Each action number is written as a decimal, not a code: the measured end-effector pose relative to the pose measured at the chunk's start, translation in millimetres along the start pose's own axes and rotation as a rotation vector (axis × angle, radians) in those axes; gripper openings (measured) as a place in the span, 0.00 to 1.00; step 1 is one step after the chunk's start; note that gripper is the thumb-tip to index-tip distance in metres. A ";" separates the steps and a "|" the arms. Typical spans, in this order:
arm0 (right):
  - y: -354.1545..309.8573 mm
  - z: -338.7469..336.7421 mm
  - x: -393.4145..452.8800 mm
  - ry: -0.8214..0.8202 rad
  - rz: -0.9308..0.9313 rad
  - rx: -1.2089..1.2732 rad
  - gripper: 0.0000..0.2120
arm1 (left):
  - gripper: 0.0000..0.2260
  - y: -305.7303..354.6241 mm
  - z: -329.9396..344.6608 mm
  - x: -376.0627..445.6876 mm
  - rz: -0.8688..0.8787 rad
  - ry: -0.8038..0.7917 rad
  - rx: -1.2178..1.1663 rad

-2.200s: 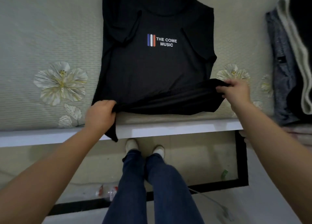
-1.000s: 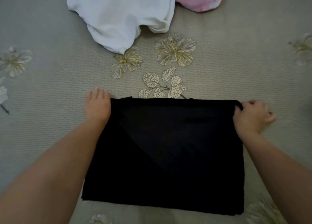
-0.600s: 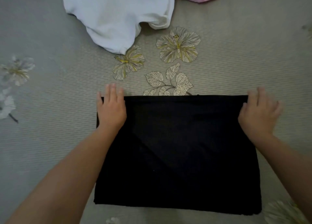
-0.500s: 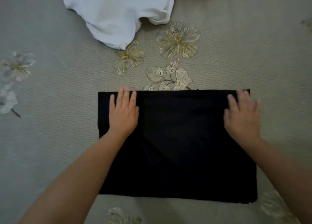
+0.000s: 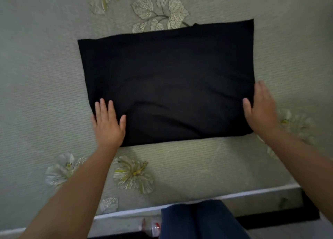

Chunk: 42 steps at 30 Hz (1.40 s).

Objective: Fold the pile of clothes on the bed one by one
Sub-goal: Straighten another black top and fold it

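Head view: your left hand (image 5: 107,126) and right hand (image 5: 261,110), fingers straight and flat, press the near corners of the folded black cotton T-shirt (image 5: 167,82) on the floral grey-green bedspread (image 5: 36,76), apparently smoothing the fold.

Both hands lie flat, fingers straight: left hand (image 5: 107,124) palm-down; right hand (image 5: 261,109) likewise, arms extended.

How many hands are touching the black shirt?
2. The left hand lies flat on the near-left corner of the folded black cotton shirt; the right hand rests at its near-right edge.
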State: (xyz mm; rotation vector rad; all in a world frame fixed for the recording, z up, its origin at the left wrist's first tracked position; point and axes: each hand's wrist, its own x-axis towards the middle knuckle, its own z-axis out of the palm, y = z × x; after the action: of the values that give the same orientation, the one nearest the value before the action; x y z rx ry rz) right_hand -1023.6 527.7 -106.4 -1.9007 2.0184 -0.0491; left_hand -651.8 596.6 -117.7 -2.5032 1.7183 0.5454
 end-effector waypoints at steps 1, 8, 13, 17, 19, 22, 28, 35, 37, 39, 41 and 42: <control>1.6 -3.7 -5.6 0.019 0.072 0.051 0.23 | 0.26 1.3 -0.7 -8.4 -0.045 0.018 -0.042; -11.0 -8.5 -69.0 -0.002 0.492 0.529 0.10 | 0.13 -0.2 -4.3 -72.9 -0.530 0.160 -0.500; -17.2 -20.8 -68.1 0.147 0.581 0.774 0.01 | 0.08 -6.3 -23.1 -63.7 -0.662 0.260 -0.833; -11.9 -35.7 -58.2 0.113 0.617 0.767 0.02 | 0.13 -15.3 -34.7 -59.8 -0.712 0.171 -1.054; -6.6 -38.3 -56.6 0.043 0.605 0.626 0.10 | 0.12 -22.2 -35.8 -60.2 -0.698 0.074 -0.921; -3.1 -36.4 -53.5 -0.039 0.565 0.439 0.12 | 0.08 -29.7 -36.0 -54.2 -0.702 0.013 -0.770; -12.2 -13.7 -60.8 -0.014 0.699 0.267 0.15 | 0.10 -30.7 -23.0 -61.1 -0.788 0.035 -0.678; -9.8 -4.8 -67.0 -0.047 0.689 0.101 0.17 | 0.12 -34.8 -20.1 -67.5 -0.708 -0.028 -0.445; -12.5 -9.3 -66.3 -0.025 0.663 0.121 0.20 | 0.16 -27.2 -26.5 -64.5 -0.624 0.028 -0.341; -13.9 -12.7 -66.3 -0.009 0.652 0.193 0.22 | 0.19 -13.2 -33.1 -62.0 -0.483 0.096 -0.227; -14.9 -13.5 -66.5 -0.016 0.643 0.264 0.23 | 0.19 7.6 -37.3 -57.7 -0.296 0.120 -0.160; -15.6 -12.6 -66.3 -0.035 0.638 0.280 0.23 | 0.18 20.0 -38.2 -53.9 -0.195 0.109 -0.138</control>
State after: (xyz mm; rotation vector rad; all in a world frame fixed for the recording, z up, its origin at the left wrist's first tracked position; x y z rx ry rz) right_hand -1010.6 587.8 -74.6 -1.0297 2.3504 -0.1225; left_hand -677.5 627.9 -61.8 -2.8055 1.4918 0.5372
